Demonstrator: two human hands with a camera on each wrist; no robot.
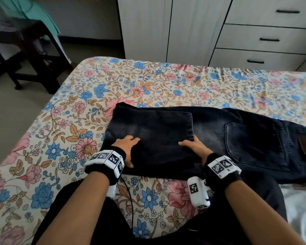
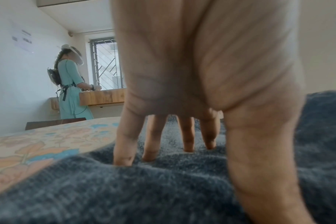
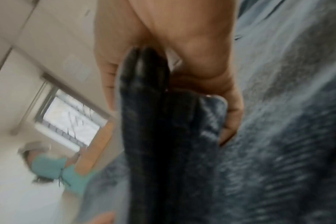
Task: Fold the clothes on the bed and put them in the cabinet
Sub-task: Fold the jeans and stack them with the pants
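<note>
My dark blue-black denim jeans (image 1: 198, 138) lie across the floral-printed bed (image 1: 131, 82), the leg end doubled over toward the waist, the back pocket and waistband off to my right. My left hand (image 1: 126, 147) rests on the folded panel near its left side, fingers straight and spread, tips pressing into the cloth, as the left wrist view shows (image 2: 182, 91). My right hand (image 1: 194, 147) grips the near right edge of the folded layers; the right wrist view, though blurred, shows my fingers (image 3: 232, 115) curled round a thick bunch of denim.

I judge the fold is partly done, with the next turn toward the waistband ahead. The risk is the stacked layers sliding apart: denim is stiff and heavy, so if I lift with the right alone the lower layer may sag out and skew the edges. The white cabinet (image 1: 184, 29) stands beyond the bed, doors closed, so carrying a loose bundle there one-handed could undo it.
</note>
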